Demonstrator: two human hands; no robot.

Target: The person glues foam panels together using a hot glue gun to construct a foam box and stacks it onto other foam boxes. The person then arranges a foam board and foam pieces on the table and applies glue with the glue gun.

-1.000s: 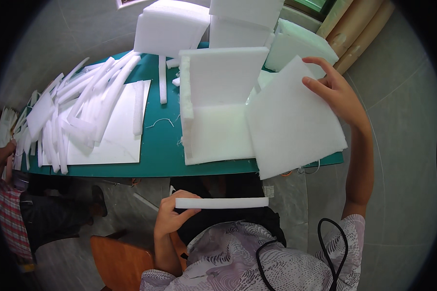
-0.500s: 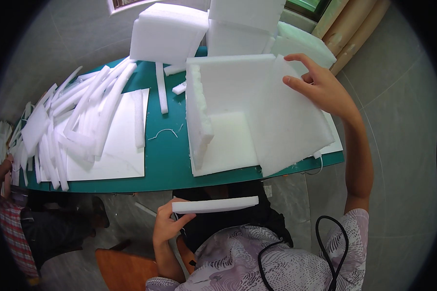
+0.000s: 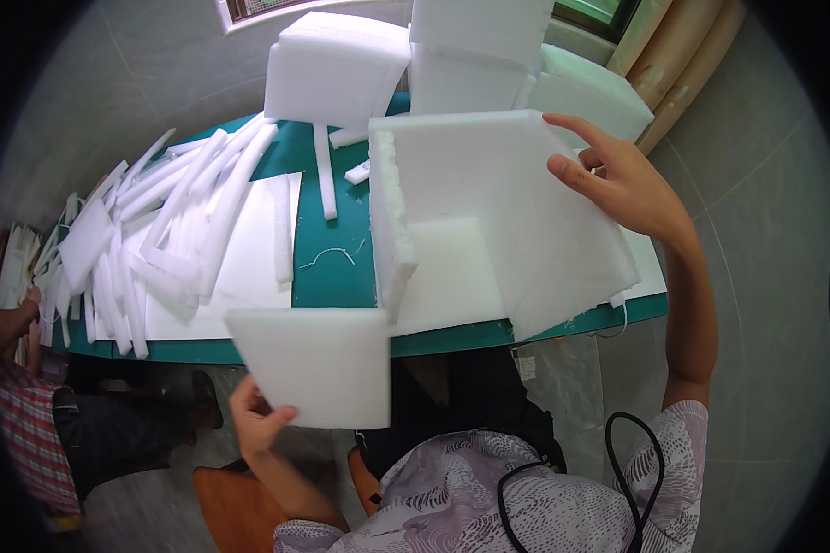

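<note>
While the head view looks down on the work, the left hand grips a flat, square white foam panel, thumb on its near face and the other fingers behind. That panel hangs at eight o'clock from an open white foam box on a dark green table. At the box's two o'clock, the right hand meets the top edge of an upright white foam side panel, thumb and forefinger extended and apart; I cannot tell whether they clamp it. Loose, narrow white foam strips pile up at nine o'clock, and a thick white foam block stands at eleven.
</note>
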